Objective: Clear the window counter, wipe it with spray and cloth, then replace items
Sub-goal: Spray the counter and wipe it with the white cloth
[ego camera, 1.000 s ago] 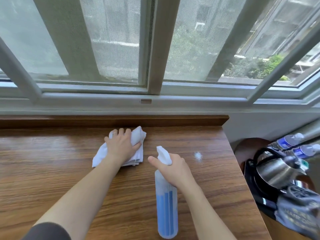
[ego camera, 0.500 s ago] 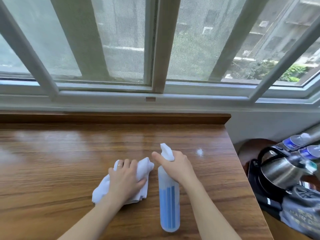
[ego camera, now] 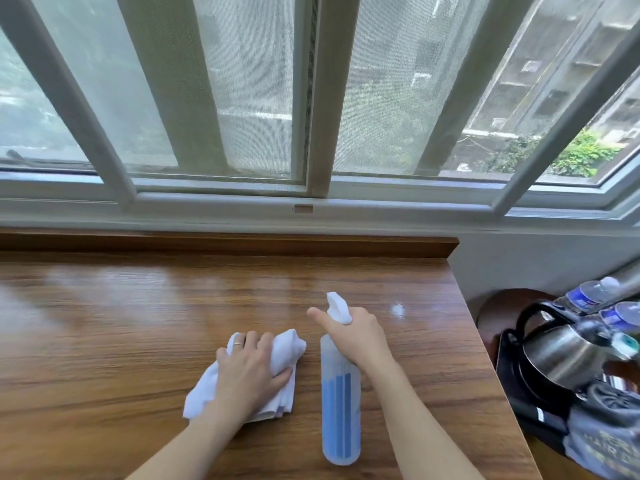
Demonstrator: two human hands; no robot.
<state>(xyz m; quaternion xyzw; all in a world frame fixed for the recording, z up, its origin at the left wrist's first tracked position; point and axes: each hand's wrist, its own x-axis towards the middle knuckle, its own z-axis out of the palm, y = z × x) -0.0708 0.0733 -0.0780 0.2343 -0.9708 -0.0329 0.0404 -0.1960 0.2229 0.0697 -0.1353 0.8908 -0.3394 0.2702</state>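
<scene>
The wooden window counter (ego camera: 121, 323) stretches under the window, its surface glossy with damp streaks. My left hand (ego camera: 247, 370) grips a crumpled white cloth (ego camera: 287, 348) and presses it on the counter near the front middle. My right hand (ego camera: 356, 334) holds the neck of a translucent spray bottle (ego camera: 341, 417) with blue liquid, index finger stretched past the white nozzle (ego camera: 337, 308). The bottle hangs just right of the cloth, nozzle pointing toward the window.
A small wet spot (ego camera: 397, 310) glints near the counter's right edge. Lower down to the right stand a steel kettle (ego camera: 561, 351), two water bottles (ego camera: 588, 294) and a grey bag (ego camera: 609, 441). A raised wooden ledge (ego camera: 242, 242) and the window frame (ego camera: 318, 98) bound the back.
My left hand has drawn the cloth from the back of the counter toward me. The right hand with the spray bottle has kept its place beside it.
</scene>
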